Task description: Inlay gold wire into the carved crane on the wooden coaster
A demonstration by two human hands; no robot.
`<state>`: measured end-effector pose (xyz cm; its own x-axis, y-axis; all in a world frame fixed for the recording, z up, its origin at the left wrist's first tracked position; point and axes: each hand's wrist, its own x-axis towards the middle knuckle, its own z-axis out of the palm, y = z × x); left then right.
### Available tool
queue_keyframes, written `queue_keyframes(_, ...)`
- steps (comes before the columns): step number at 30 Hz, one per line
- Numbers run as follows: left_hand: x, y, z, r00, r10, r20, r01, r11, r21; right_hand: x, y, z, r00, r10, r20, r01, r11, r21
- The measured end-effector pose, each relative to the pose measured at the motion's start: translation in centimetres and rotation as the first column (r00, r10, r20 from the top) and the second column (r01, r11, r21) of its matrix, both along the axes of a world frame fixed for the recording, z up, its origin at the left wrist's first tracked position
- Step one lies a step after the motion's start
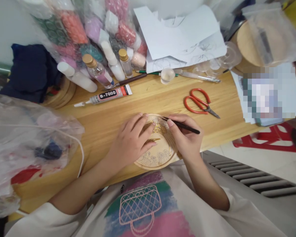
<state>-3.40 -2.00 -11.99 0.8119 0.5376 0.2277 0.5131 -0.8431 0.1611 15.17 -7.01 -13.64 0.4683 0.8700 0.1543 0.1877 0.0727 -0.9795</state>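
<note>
A round wooden disc with fine wave-like line patterns lies at the table's front edge. Gold chain and slim gold pieces rest on its face. Spread fingers of my left hand lie over the disc's left side, holding nothing visible. At its right side, my right hand pinches a thin dark tool, whose tip is near the disc's upper rim. The tip's exact contact is too small to make out.
Red-handled scissors lie right of the disc on the wooden table. Behind are a B-7000 glue tube, small bottles, a small cup and papers. Plastic bags cover the left side.
</note>
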Motion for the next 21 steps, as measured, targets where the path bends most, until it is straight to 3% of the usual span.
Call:
queue_keyframes(10,-0.12,0.01,-0.43,0.999,0.017,0.049,-0.016,1.0,-0.024,-0.08,0.04,0.02,1.0,-0.004,-0.028,0.004,1.0,0.009)
queue_keyframes(21,0.14,-0.09,-0.1,1.0,0.031,0.004,-0.031,0.999,-0.035,-0.13,0.08,0.11,1.0,-0.005,-0.016,0.005,1.0,-0.01)
